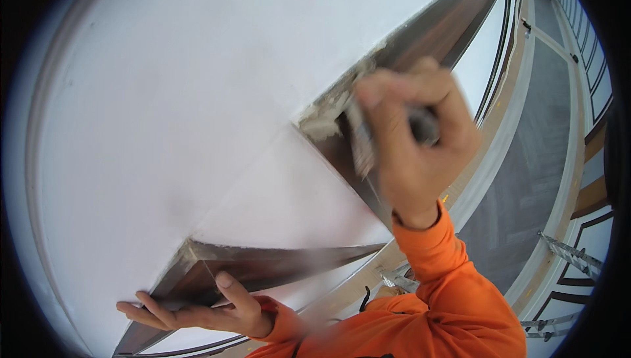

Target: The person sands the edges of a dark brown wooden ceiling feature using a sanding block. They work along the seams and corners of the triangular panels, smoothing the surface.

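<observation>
while the right hand gripped a blurred scraper beside pale filler on a brown beam, the left hand, fingers apart, lay at a second beam. both edged a white surface.

Big plain white surface fills my left and centre; can't tell whether wall or ceiling. Light on it soft, bluish at far left, faintly pink toward middle. Long pale ridge, like moulding, curves down my far left. Floor off to my right: grey, herringbone pattern, pale strips along both sides. Beyond it, white wall with dark-lined panels. Brown woodwork at my far right. Metal ladder parts lower right.
</observation>
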`<state>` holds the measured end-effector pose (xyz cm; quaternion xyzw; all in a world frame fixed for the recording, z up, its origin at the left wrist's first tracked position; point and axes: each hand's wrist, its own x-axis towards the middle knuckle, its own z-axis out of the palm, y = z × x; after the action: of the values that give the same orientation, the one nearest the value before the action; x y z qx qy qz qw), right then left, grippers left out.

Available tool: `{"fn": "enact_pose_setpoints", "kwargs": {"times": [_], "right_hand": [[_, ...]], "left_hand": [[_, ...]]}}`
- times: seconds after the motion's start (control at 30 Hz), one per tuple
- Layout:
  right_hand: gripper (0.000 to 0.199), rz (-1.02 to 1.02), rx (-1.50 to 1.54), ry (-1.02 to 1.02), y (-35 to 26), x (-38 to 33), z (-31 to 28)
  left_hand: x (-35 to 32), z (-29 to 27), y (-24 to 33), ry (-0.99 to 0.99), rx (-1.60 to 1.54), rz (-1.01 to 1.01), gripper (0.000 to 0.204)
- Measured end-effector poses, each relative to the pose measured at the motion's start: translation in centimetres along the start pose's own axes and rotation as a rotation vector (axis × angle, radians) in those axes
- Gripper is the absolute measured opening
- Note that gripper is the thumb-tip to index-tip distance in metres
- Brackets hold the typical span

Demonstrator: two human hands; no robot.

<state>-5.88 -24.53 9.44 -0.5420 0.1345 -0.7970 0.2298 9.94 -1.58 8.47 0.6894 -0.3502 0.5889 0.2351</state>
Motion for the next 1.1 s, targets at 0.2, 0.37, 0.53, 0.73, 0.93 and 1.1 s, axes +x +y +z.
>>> {"fn": "enact_pose_setpoints", "kwargs": {"times": [0.2, 0.37, 0.53, 0.73, 0.93, 1.1], "right_hand": [[0.012, -0.002, 0.045, 0.016, 0.3, 0.1, -0.4], [0.012, 0.039, 0.092, 0.015, 0.2, -0.6, -0.1], [0.012, -0.091, -0.003, -0.025, 0.3, -0.8, 0.0], [0.011, -0.05, 0.105, -0.019, 0.0, -1.1, 0.0], [0.01, -0.073, 0.022, -0.074, -0.4, -1.0, -0.4], [0.015, -0.128, -0.002, -0.069, -0.1, -1.0, -0.5]], "left_hand": [[-0.1, -0.2, 0.3, 0.002, -0.011, -0.006, 0.092], [-0.4, 0.0, 0.0, 0.0, -0.004, -0.003, 0.094], [-0.2, -0.2, 0.0, 0.005, -0.013, -0.013, 0.094], [-0.1, 0.0, 0.1, 0.024, -0.041, -0.032, 0.093], [0.0, -0.1, 0.2, 0.055, -0.051, -0.041, 0.091], [0.0, -0.2, 0.2, 0.066, -0.046, -0.034, 0.089]]}}
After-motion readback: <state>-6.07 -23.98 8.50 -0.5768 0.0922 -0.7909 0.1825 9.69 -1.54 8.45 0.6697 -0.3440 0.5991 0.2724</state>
